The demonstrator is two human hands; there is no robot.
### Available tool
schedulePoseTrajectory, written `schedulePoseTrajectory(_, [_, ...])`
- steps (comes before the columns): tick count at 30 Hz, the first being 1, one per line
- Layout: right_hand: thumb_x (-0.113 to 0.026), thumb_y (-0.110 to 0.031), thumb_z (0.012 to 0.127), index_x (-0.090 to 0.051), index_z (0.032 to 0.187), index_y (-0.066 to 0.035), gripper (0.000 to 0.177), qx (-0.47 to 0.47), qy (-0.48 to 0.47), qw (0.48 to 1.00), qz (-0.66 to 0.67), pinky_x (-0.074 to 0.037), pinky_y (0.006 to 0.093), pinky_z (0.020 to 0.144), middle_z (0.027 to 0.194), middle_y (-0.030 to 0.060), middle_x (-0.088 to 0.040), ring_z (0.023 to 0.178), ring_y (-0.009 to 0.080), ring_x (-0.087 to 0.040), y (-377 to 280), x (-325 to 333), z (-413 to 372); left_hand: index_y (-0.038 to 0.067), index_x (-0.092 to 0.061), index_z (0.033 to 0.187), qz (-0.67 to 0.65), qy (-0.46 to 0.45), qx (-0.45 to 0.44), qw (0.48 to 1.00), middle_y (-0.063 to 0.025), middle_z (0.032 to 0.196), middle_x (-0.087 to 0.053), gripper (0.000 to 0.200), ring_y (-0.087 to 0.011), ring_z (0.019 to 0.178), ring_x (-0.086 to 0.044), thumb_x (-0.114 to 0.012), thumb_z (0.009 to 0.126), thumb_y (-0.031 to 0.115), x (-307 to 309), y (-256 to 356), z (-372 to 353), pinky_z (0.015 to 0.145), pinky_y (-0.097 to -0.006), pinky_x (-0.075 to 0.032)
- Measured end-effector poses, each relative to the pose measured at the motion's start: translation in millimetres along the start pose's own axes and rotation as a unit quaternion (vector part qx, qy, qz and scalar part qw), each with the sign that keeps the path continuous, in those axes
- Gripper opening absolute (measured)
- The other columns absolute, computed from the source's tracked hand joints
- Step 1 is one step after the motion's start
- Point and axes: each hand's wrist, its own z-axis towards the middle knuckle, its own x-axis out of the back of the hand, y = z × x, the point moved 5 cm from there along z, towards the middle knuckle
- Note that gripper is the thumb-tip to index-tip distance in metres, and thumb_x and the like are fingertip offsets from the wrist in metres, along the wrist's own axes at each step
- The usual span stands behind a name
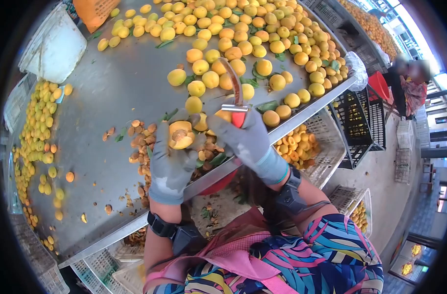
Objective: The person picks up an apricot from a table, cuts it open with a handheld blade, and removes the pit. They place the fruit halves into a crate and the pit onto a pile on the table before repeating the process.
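Both my hands wear grey gloves over the metal table's front edge. My left hand [172,164] is closed around an opened apricot [181,134] whose brown pit area shows at its centre. Just to the right, my right hand [248,139] is closed on a peeler-like knife [237,93] with a red handle and a curved blade that points up and away. Another piece of apricot [223,115] shows beside the right fingers. Brown pits [142,142] lie heaped left of and between my hands, with some green leaves. Whole apricots [211,79] lie just beyond the blade.
The metal table [106,103] also bears apricots along its far and left sides. A white bucket [61,49] stands at the far left. Below the right edge, a crate [331,147] holds halved apricots, near black crates [353,122]. Another person [412,90] is at the right.
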Motion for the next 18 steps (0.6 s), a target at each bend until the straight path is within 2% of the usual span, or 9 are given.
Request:
schedulePoseTrajectory(1, [-0.07,-0.015,0.081,-0.058,0.097,-0.002,0.024,-0.002,0.023,0.999,-0.048,-0.041,0.0196,0.052,0.072,-0.0039,-0.057,0.061,0.0011,-0.05,-6,9,-3,0.005,-0.049,0.126,-0.001,-0.004,0.003,1.0,-0.0138,0.116,-0.059,0.041,-0.0237,0.094,-0.064,-0.042,0.099,0.034,-2,-2,0,0.061,-0.0285,-0.057])
schedulePoseTrajectory(3, [-0.069,-0.017,0.082,-0.06,0.1,-0.002,0.025,0.014,0.063,0.995,-0.075,-0.04,0.0194,0.052,0.071,-0.0046,-0.057,0.06,0.0012,-0.049,-24,26,-11,0.002,-0.038,0.136,0.075,0.029,-0.033,0.996,-0.0178,0.134,-0.047,0.049,-0.025,0.124,-0.046,-0.031,0.101,0.035,-6,0,-1,0.09,-0.0289,-0.05])
schedulePoseTrajectory(4, [-0.07,-0.018,0.082,-0.061,0.1,-0.001,0.026,0.029,0.076,0.99,-0.119,-0.041,0.0198,0.052,0.07,-0.0041,-0.057,0.061,0.0019,-0.05,-25,43,-11,0.001,-0.034,0.138,0.031,-0.042,-0.016,0.998,-0.0211,0.14,-0.039,0.049,-0.0262,0.132,-0.038,-0.033,0.101,0.032,-5,1,-2,0.098,-0.0304,-0.045])
schedulePoseTrajectory(7, [-0.071,-0.019,0.081,-0.061,0.101,0.0,0.03,0.053,0.148,0.96,-0.233,-0.045,0.022,0.055,0.073,-0.0013,-0.062,0.064,0.0044,-0.056,-27,103,-30,0.004,-0.043,0.132,-0.037,-0.039,0.005,0.999,-0.019,0.133,-0.048,0.04,-0.0334,0.114,-0.055,-0.049,0.097,0.023,-16,-1,-7,0.091,-0.0402,-0.052])
schedulePoseTrajectory(9, [-0.071,-0.025,0.08,-0.062,0.1,0.001,0.033,-0.047,0.179,0.938,-0.292,-0.048,0.0274,0.062,0.077,0.0047,-0.066,0.068,0.0131,-0.061,-32,138,-54,0.004,-0.043,0.133,0.059,-0.022,-0.038,0.997,-0.0184,0.133,-0.048,0.042,-0.0323,0.116,-0.053,-0.052,0.095,0.019,-20,-3,-10,0.095,-0.0407,-0.049])
schedulePoseTrajectory(12, [-0.064,-0.033,0.085,-0.062,0.097,0.0,0.036,0.01,0.21,0.779,-0.59,-0.046,0.0372,0.068,0.075,0.0146,-0.064,0.07,0.0305,-0.061,-41,182,-74,0.005,-0.042,0.135,0.151,-0.024,-0.072,0.986,-0.0169,0.133,-0.048,0.045,-0.0296,0.12,-0.05,-0.056,0.093,0.013,-20,-4,-13,0.101,-0.04,-0.044])
schedulePoseTrajectory(15, [-0.062,-0.029,0.087,-0.062,0.102,0.0,0.033,-0.012,0.198,0.825,-0.529,-0.046,0.0344,0.065,0.075,0.0125,-0.062,0.067,0.0237,-0.061,-60,174,-74,0.006,-0.04,0.136,0.155,-0.037,-0.063,0.985,-0.0164,0.132,-0.048,0.047,-0.0275,0.121,-0.05,-0.057,0.092,0.011,-25,-11,-15,0.102,-0.0389,-0.043])
schedulePoseTrajectory(16, [-0.06,-0.026,0.09,-0.062,0.103,-0.001,0.028,-0.03,0.204,0.878,-0.432,-0.046,0.0279,0.06,0.073,0.0073,-0.061,0.064,0.0139,-0.059,-60,168,-69,0.006,-0.04,0.136,0.162,-0.028,-0.066,0.984,-0.0166,0.132,-0.048,0.048,-0.0272,0.12,-0.051,-0.057,0.092,0.011,-26,-13,-16,0.102,-0.0389,-0.043])
schedulePoseTrajectory(18, [-0.058,-0.025,0.092,-0.061,0.104,0.0,0.028,0.024,0.167,0.936,-0.307,-0.043,0.0245,0.055,0.071,0.0027,-0.059,0.058,0.0106,-0.054,-65,131,-60,0.006,-0.04,0.136,0.158,-0.029,-0.053,0.986,-0.0163,0.131,-0.05,0.048,-0.0266,0.116,-0.054,-0.057,0.092,0.01,-24,-18,-16,0.1,-0.0377,-0.045])
